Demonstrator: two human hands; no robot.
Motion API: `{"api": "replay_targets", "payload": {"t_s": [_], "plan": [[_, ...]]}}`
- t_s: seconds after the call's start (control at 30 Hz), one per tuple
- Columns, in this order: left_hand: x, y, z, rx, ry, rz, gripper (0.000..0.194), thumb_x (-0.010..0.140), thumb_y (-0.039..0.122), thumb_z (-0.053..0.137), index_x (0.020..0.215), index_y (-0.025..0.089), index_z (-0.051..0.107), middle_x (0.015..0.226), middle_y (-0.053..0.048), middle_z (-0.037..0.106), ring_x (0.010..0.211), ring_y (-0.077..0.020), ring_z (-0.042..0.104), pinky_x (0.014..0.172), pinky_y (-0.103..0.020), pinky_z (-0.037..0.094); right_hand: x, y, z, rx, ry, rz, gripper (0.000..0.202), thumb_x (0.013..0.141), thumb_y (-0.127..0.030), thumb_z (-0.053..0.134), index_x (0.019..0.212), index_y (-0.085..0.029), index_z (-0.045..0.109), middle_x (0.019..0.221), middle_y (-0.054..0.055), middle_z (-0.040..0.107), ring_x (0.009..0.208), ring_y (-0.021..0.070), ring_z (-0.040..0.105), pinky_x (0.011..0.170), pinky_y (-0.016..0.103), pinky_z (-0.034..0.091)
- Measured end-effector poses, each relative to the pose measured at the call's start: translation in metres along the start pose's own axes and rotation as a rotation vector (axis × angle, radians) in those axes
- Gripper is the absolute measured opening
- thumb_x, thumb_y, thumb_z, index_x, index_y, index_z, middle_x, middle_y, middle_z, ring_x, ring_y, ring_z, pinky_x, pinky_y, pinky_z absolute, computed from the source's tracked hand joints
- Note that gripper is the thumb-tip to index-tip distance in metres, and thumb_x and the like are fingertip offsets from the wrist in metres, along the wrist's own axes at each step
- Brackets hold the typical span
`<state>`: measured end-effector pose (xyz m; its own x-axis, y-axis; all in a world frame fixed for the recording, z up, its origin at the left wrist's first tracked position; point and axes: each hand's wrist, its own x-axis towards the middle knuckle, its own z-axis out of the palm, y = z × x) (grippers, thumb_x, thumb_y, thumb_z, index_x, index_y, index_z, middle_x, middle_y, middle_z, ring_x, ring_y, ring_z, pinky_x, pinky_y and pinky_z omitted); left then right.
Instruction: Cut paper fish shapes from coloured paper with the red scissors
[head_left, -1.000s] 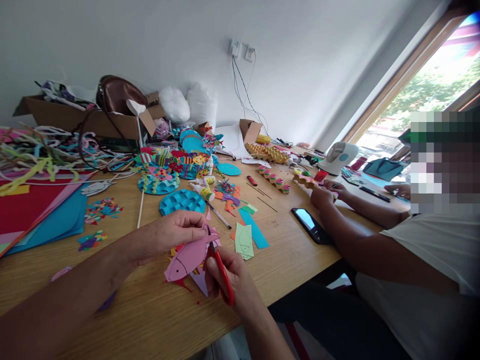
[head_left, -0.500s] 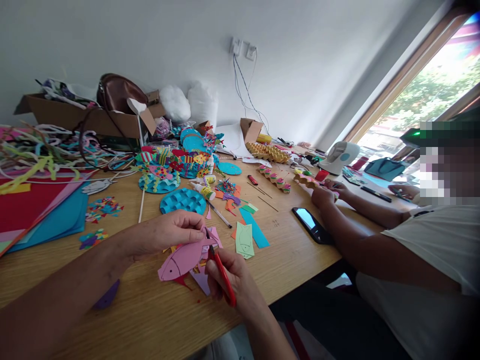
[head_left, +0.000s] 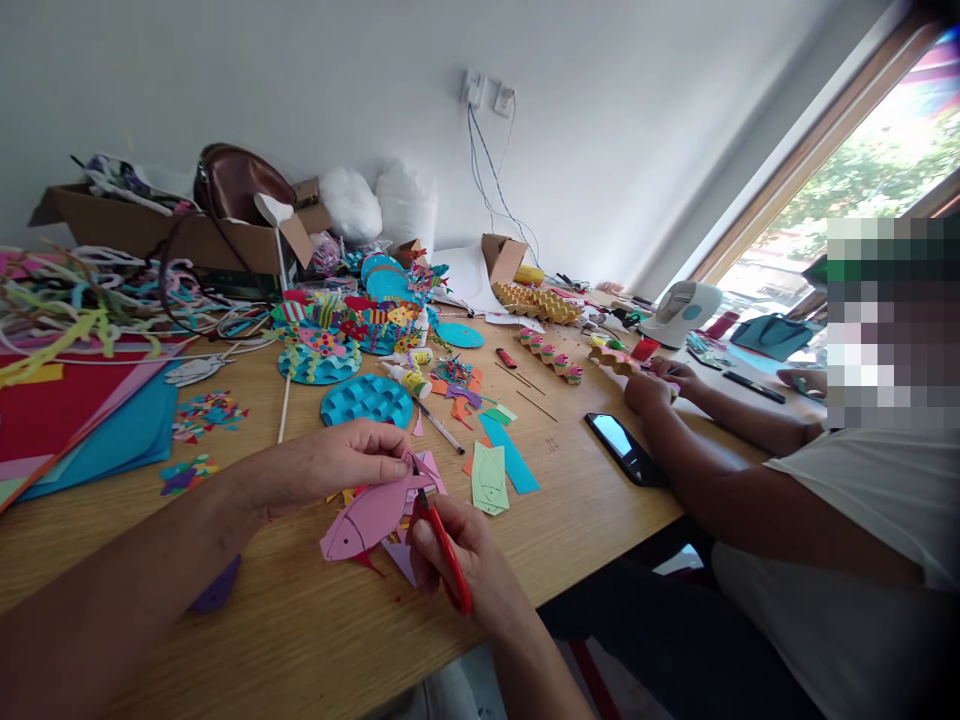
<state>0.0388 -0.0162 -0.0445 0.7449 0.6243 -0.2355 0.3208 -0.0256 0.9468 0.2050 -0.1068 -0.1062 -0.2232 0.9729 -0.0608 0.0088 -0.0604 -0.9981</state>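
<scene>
Pink paper fish (head_left: 369, 517): over the table (head_left: 300, 630), pinched in your left hand (head_left: 341, 467); head end slightly further left than a second ago. Red scissors (head_left: 452, 565): gripped in your right hand (head_left: 469, 540), blades still near the tail.

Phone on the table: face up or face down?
Face up: the phone shows its glossy screen, partly bright. Lit or reflecting, cannot tell.

No text, brand or number can be read. The labels on the yellow-and-white bottles (head_left: 414, 381) in the middle of the worktop (head_left: 300, 640) are too small, as are faint marks (head_left: 553, 444) left of the phone (head_left: 622, 448).
</scene>
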Motion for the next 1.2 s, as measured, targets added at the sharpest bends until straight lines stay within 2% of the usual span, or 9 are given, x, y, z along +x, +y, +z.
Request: {"api": "replay_targets", "payload": {"t_s": [0.2,0.4,0.63,0.93,1.2], "plan": [[0.001,0.002,0.0,-0.003,-0.028,0.028,0.021,0.078,0.039,0.06,0.079,0.018,0.061,0.076,0.003,0.058,0.069,-0.0129,0.051,0.06,-0.021,0.039,0.0,-0.002,-0.001,0.004,0.009,0.008,0.049,0.077,-0.064,0.056,0.065,-0.017,0.049,0.048,-0.003,0.049,0.041,0.0075,0.041,0.04,0.019,0.032],[0.0,0.003,0.001,-0.004,-0.03,-0.001,0.021,0.077,0.039,0.062,0.081,0.018,0.063,0.077,0.002,0.058,0.07,-0.0131,0.051,0.06,-0.02,0.039,-0.001,-0.002,-0.001,0.011,0.0,0.02,0.05,0.075,-0.065,0.057,0.061,-0.018,0.045,0.048,-0.004,0.048,0.041,0.0073,0.04,0.04,0.019,0.031],[0.001,0.002,-0.003,0.136,-0.013,0.001,0.018,0.079,0.036,0.059,0.081,0.02,0.066,0.083,0.001,0.061,0.079,-0.0159,0.055,0.065,-0.021,0.042,0.0,-0.001,-0.003,-0.044,0.0,0.004,0.041,0.081,-0.053,0.057,0.063,-0.018,0.046,0.049,-0.004,0.048,0.043,0.0072,0.039,0.042,0.019,0.028],[0.001,-0.003,-0.007,0.105,-0.11,0.042,0.018,0.079,0.033,0.058,0.07,0.018,0.058,0.068,0.003,0.05,0.063,-0.0118,0.045,0.057,-0.02,0.035,0.0,0.008,-0.004,-0.046,-0.003,0.038,0.034,0.083,-0.042,0.059,0.062,-0.018,0.045,0.049,-0.005,0.048,0.041,0.0063,0.038,0.04,0.018,0.026],[0.0,0.001,-0.005,0.079,-0.107,0.008,0.012,0.075,0.03,0.059,0.069,0.019,0.058,0.067,0.003,0.051,0.062,-0.0123,0.046,0.056,-0.02,0.035,-0.001,0.006,-0.004,-0.07,-0.036,-0.016,0.038,0.084,-0.049,0.056,0.065,-0.018,0.047,0.053,-0.004,0.049,0.046,0.0079,0.041,0.044,0.019,0.031]]}}
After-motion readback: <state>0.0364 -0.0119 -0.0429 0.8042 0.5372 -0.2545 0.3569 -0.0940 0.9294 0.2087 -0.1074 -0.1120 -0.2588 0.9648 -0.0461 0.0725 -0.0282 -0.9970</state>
